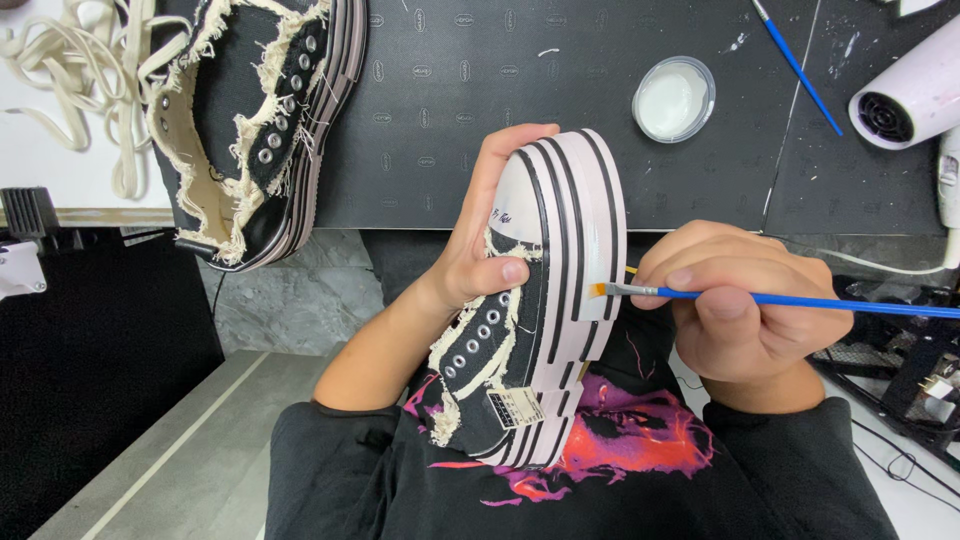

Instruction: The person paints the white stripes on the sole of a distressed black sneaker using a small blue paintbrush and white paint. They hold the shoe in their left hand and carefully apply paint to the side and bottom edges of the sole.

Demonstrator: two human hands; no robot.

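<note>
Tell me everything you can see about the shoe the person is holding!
The shoe is a black canvas high-top with frayed cream edges, silver eyelets, no laces and a thick white sole with black stripes. It lies tilted over the person's lap, toe toward the table. The left hand grips it near the toe. The right hand holds a blue paintbrush, whose orange bristle tip touches the sole's side.

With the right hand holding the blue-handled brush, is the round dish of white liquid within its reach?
Probably yes: the right hand lies near the round dish of white liquid, with only bare black mat between; nothing blocks it.
</note>
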